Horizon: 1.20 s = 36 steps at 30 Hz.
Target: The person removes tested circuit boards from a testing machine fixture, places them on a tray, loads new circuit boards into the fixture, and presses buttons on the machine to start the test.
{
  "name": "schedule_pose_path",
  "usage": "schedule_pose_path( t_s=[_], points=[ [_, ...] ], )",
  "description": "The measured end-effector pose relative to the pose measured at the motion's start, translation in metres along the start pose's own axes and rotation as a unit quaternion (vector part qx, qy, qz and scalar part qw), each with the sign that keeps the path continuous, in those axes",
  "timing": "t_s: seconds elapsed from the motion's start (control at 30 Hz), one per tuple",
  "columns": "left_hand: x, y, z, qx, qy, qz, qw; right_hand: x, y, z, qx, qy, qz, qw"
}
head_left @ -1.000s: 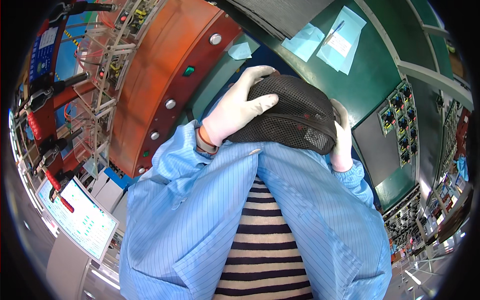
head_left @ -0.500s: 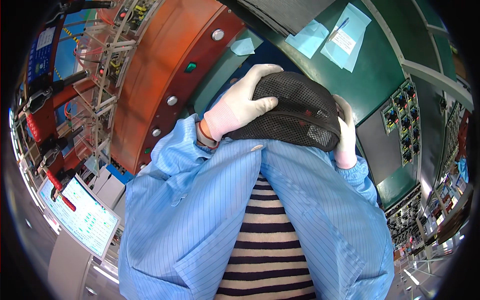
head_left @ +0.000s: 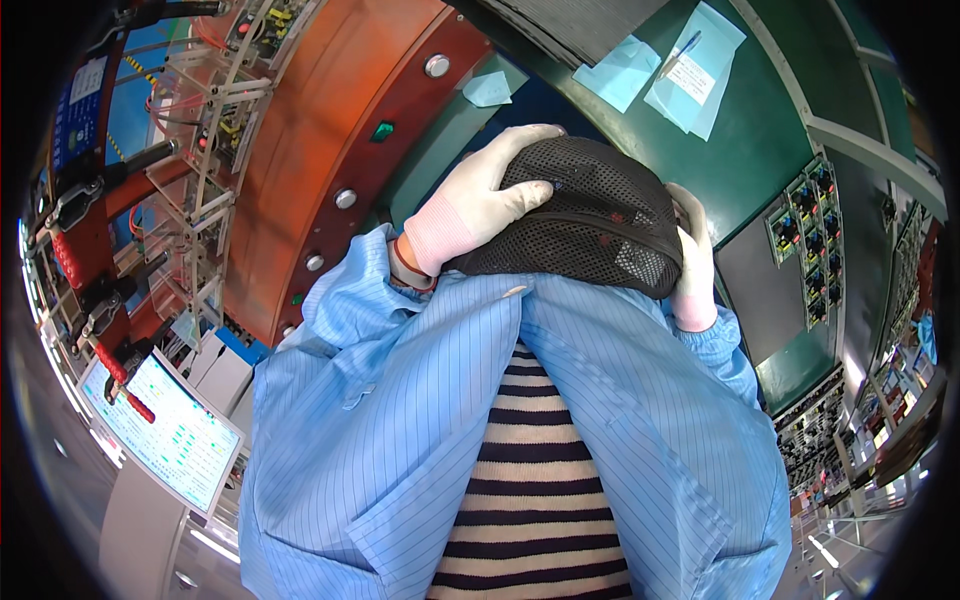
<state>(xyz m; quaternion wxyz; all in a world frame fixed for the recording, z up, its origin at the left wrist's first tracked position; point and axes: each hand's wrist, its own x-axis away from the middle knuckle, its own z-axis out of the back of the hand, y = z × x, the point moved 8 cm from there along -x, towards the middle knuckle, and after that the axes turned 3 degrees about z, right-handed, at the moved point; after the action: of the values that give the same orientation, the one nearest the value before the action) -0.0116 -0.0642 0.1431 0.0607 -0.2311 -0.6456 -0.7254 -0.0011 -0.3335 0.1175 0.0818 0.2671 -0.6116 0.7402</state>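
Fingers [head_left: 520, 190] of both gloved hands around black mesh cap [head_left: 590, 215]

I see both gloved hands gripping a black mesh cap [head_left: 590, 225]. My left hand [head_left: 490, 195] lies over the cap's top, fingers spread across the mesh; my right hand [head_left: 692, 255] clasps its far side, fingers partly hidden behind it. Below the cap is an open blue striped smock [head_left: 400, 420] over a navy-and-white striped shirt [head_left: 535, 500]. An orange machine panel [head_left: 340, 120] with round buttons stands at left, near a lit monitor [head_left: 165, 430]. Pale blue papers [head_left: 690, 70] lie on the green bench [head_left: 760, 150].
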Motion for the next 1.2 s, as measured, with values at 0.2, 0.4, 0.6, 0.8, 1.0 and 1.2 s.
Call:
schedule_pose_path(
  t_s=[0.2, 0.4, 0.6, 0.8, 1.0, 1.2],
  points=[
    [0.000, 0.000, 0.001, -0.003, 0.004, -0.004, 1.000, 0.000, 0.002, 0.000, -0.015, -0.003, -0.004, 1.000],
    [0.002, -0.002, 0.000, -0.002, 0.006, 0.009, 1.000, 0.001, 0.002, 0.001, -0.001, -0.012, 0.004, 1.000],
    [0.001, 0.000, -0.001, 0.019, 0.004, 0.018, 1.000, 0.002, -0.001, 0.002, 0.011, -0.014, 0.020, 1.000],
    [0.002, 0.002, 0.000, 0.011, -0.009, 0.016, 1.000, 0.004, -0.007, 0.001, 0.016, -0.019, 0.036, 0.999],
    [0.002, 0.002, -0.001, 0.025, -0.021, 0.003, 0.999, 0.004, -0.011, 0.002, 0.032, -0.015, 0.050, 0.998],
    [0.002, 0.002, 0.000, 0.021, -0.021, -0.003, 1.000, 0.004, -0.010, 0.004, 0.044, -0.013, 0.044, 0.998]
  ],
)
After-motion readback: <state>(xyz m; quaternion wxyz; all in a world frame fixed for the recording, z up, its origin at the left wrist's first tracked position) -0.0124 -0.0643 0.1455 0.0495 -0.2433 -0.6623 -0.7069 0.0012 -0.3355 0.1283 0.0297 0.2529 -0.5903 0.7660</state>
